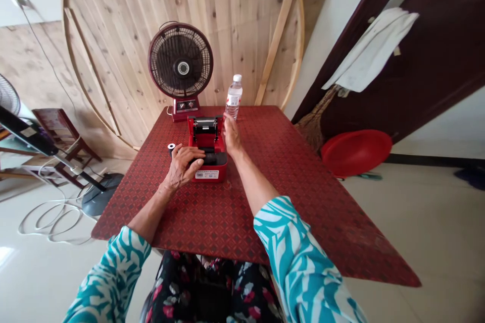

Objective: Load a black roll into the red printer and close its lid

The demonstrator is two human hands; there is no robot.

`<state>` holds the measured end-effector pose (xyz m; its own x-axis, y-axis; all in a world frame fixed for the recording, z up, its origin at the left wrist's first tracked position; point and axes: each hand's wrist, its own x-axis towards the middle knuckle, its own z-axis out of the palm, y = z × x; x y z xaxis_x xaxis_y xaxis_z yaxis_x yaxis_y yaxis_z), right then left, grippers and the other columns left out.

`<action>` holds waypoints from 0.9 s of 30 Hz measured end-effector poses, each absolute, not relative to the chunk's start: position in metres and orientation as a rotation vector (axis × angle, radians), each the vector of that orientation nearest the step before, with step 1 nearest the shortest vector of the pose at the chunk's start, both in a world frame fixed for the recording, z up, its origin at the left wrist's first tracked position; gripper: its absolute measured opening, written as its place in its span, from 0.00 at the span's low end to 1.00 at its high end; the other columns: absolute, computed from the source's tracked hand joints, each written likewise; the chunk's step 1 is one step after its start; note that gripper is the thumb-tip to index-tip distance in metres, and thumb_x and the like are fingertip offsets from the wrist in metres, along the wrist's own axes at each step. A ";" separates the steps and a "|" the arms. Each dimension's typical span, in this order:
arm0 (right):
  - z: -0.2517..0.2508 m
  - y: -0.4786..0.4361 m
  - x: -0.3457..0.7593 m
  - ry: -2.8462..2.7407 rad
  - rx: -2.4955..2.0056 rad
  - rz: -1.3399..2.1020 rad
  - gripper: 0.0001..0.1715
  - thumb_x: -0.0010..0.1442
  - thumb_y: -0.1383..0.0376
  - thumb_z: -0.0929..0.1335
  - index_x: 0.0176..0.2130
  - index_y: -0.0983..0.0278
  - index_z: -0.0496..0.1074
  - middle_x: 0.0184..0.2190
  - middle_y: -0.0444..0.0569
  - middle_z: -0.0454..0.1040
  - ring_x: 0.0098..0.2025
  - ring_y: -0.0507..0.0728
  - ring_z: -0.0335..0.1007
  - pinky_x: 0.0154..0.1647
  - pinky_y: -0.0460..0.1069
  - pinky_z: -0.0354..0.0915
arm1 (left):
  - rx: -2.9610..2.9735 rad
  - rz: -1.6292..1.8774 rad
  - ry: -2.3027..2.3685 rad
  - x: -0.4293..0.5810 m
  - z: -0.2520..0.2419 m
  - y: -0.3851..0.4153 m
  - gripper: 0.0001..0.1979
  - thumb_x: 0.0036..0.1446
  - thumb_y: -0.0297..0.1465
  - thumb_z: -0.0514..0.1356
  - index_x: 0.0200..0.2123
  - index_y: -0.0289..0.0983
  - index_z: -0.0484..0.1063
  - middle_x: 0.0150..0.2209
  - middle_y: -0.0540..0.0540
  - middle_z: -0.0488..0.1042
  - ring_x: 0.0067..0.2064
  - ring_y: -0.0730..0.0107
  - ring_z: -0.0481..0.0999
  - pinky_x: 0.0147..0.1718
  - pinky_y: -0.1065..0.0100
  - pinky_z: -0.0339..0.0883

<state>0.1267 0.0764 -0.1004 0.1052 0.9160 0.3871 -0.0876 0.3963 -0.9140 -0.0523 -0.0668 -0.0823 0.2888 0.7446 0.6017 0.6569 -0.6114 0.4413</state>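
A red label printer [207, 142] sits at the middle of the far half of the patterned red table [295, 192], its lid raised. The left hand [184, 165] lies over its near left edge, fingers extended loosely across the black front section, not clenched. The right hand [232, 136] is upright beside the raised lid's right edge; whether its fingers grasp the lid cannot be told.

A small roll [172, 147] stands just left of the printer, partly hidden by the left hand. At the far edge, a maroon table fan [181, 68] stands to the left, and a clear plastic bottle [234, 98] stands behind the right fingertips, which overlap its base in view. A round wooden panel [235, 25] leans beyond. On the floor are a wooden chair [56, 128] and loose cable [60, 218] to the left, a red basin [356, 154] and a straw broom [316, 120] to the right.
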 end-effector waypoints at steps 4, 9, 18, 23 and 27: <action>-0.078 0.072 0.126 -1.301 -0.835 0.855 0.30 0.62 0.43 0.59 0.49 0.58 0.74 0.56 0.48 0.74 0.61 0.58 0.66 0.66 0.59 0.58 | 2.650 1.403 1.285 -0.053 -0.094 -0.062 0.17 0.66 0.43 0.53 0.45 0.40 0.77 0.51 0.41 0.77 0.57 0.57 0.71 0.63 0.49 0.50; -0.099 0.026 0.133 -1.262 -0.840 0.695 0.27 0.64 0.45 0.58 0.44 0.58 0.75 0.45 0.49 0.79 0.53 0.57 0.72 0.61 0.58 0.64 | 2.706 1.572 1.361 -0.056 -0.099 -0.062 0.18 0.63 0.45 0.56 0.42 0.40 0.78 0.68 0.39 0.58 0.69 0.45 0.52 0.63 0.45 0.50; -0.120 -0.011 0.135 -1.399 -0.802 0.588 0.30 0.67 0.46 0.56 0.33 0.60 0.76 0.48 0.52 0.79 0.60 0.59 0.70 0.64 0.59 0.62 | 2.522 1.509 1.455 -0.062 -0.107 -0.060 0.28 0.66 0.49 0.47 0.57 0.35 0.65 0.61 0.34 0.68 0.66 0.52 0.60 0.63 0.49 0.53; -0.129 -0.012 0.133 -1.381 -0.803 0.547 0.33 0.68 0.45 0.53 0.39 0.60 0.76 0.49 0.54 0.78 0.60 0.59 0.70 0.64 0.59 0.63 | 2.511 1.370 1.579 -0.065 -0.110 -0.058 0.24 0.66 0.48 0.47 0.52 0.38 0.71 0.57 0.40 0.74 0.65 0.52 0.61 0.62 0.49 0.51; -0.132 -0.015 0.132 -1.384 -0.811 0.538 0.33 0.68 0.45 0.52 0.41 0.60 0.75 0.48 0.53 0.79 0.60 0.59 0.70 0.64 0.59 0.63 | 2.517 1.392 1.580 -0.064 -0.107 -0.059 0.22 0.65 0.48 0.50 0.48 0.39 0.73 0.53 0.41 0.77 0.64 0.52 0.63 0.62 0.48 0.49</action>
<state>0.1315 -0.0147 -0.1321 0.1366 0.7548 0.6416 0.1240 0.6295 -0.7670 -0.0644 -0.0586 -0.1074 0.1803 0.6758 0.7147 0.7941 -0.5288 0.2997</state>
